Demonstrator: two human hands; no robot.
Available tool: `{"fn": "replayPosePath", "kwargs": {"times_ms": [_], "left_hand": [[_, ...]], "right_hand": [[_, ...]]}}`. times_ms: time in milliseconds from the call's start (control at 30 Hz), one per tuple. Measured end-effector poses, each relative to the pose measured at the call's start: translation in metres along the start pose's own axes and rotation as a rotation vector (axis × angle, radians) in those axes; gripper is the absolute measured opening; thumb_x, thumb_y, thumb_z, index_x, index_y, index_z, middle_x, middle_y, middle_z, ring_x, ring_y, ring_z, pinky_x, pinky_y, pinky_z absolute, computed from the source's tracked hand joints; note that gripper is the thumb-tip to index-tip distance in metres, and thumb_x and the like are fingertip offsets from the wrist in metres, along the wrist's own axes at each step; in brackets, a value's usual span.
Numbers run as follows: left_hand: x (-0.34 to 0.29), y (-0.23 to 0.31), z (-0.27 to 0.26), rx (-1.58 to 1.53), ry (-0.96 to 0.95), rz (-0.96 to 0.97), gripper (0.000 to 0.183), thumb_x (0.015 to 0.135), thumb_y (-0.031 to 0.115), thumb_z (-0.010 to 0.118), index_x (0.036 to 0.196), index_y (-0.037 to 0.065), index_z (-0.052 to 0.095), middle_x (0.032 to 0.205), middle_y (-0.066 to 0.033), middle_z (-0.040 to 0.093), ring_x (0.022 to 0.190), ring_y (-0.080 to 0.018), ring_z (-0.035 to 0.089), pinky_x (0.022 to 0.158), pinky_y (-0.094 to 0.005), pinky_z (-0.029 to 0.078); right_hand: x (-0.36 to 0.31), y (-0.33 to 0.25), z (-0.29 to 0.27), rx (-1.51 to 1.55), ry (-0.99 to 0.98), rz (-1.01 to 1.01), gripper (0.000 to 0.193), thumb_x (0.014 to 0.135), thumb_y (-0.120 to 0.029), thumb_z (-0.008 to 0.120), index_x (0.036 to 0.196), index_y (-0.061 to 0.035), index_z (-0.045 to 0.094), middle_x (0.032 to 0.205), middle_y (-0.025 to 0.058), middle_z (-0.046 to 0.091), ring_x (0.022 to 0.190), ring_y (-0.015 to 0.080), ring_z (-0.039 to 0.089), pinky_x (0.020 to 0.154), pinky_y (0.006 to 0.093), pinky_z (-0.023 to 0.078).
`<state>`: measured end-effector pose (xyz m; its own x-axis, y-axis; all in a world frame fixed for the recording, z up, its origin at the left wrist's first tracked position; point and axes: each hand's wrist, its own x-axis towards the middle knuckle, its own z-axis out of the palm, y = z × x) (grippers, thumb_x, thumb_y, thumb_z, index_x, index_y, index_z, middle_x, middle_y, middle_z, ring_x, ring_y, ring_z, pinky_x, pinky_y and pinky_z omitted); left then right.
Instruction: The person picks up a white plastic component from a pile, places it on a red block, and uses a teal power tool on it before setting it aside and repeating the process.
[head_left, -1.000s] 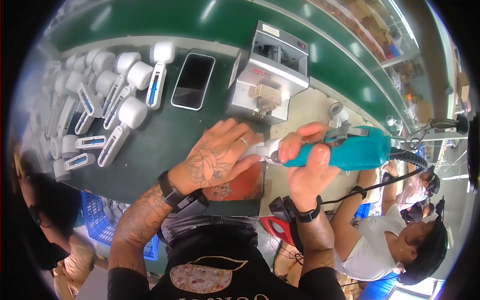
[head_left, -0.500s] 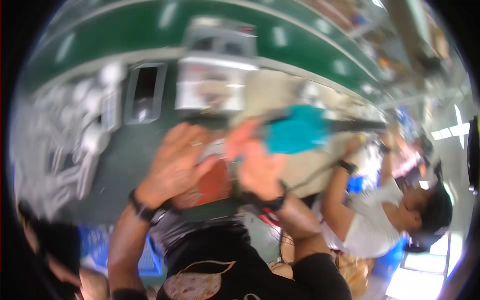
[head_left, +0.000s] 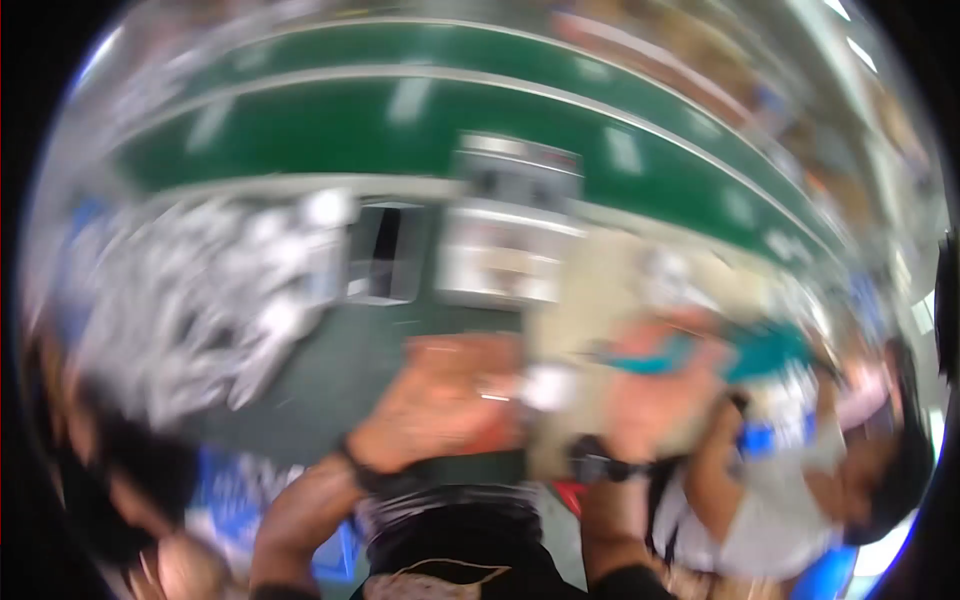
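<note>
My left hand (head_left: 450,405) is over an orange-red pad (head_left: 497,432) on the dark green table top, its fingers smeared by motion. A white rounded thing (head_left: 550,388) shows just past its fingertips; whether the hand grips it cannot be told. Further right, my right hand (head_left: 650,400) is above the beige surface, its fingers around a teal thing (head_left: 768,350). A thin teal part crosses the hand, and the wider part sticks out to the right. Blur hides its exact kind.
A heap of white and grey parts (head_left: 210,300) covers the left of the table. Behind my hands stand a clear-edged tray (head_left: 385,255) and a printed white box (head_left: 503,255). A co-worker in a light shirt (head_left: 765,510) sits close on the right. Blue crates (head_left: 235,490) stand below left.
The view has shifted, so the table appears lower and further right. My right hand has moved right with the teal thing, away from my left hand, which stays by the orange-red pad.
</note>
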<state>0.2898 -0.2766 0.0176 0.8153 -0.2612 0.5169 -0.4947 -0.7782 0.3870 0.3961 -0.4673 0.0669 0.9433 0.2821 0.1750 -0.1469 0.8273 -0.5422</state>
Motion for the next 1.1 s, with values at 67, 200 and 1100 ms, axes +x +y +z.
{"fn": "replayPosePath", "kwargs": {"times_ms": [67, 200, 1100], "left_hand": [[0.014, 0.029, 0.006, 0.097, -0.035, -0.03, 0.029, 0.079, 0.016, 0.064, 0.106, 0.007, 0.063, 0.113, -0.0148, 0.065, 0.109, -0.0305, 0.062, 0.088, -0.0393, 0.053], [0.0, 0.028, 0.012, 0.013, 0.108, -0.093, 0.033, 0.082, 0.018, 0.068, 0.113, 0.009, 0.064, 0.116, -0.0121, 0.066, 0.109, -0.0263, 0.065, 0.085, -0.0371, 0.055], [-0.067, 0.038, -0.025, -0.826, 0.643, -1.11, 0.036, 0.085, 0.017, 0.071, 0.111, 0.001, 0.053, 0.092, -0.0059, 0.064, 0.074, -0.0099, 0.057, 0.066, -0.0234, 0.045]], "right_hand": [[0.024, -0.049, 0.001, -0.542, 0.162, -0.539, 0.043, 0.103, -0.044, 0.043, 0.103, -0.0033, 0.057, 0.072, 0.0036, 0.052, 0.066, 0.0145, 0.046, 0.065, 0.0294, 0.041], [0.059, -0.034, -0.022, -1.41, 0.261, -0.804, 0.019, 0.096, -0.017, 0.045, 0.104, -0.0021, 0.055, 0.07, 0.0057, 0.052, 0.067, 0.0162, 0.05, 0.065, 0.0328, 0.043], [0.033, 0.018, -0.046, -0.88, -0.024, -0.351, 0.059, 0.089, -0.05, 0.069, 0.112, 0.0021, 0.053, 0.08, 0.007, 0.06, 0.072, 0.0175, 0.06, 0.064, 0.0311, 0.05]]}}
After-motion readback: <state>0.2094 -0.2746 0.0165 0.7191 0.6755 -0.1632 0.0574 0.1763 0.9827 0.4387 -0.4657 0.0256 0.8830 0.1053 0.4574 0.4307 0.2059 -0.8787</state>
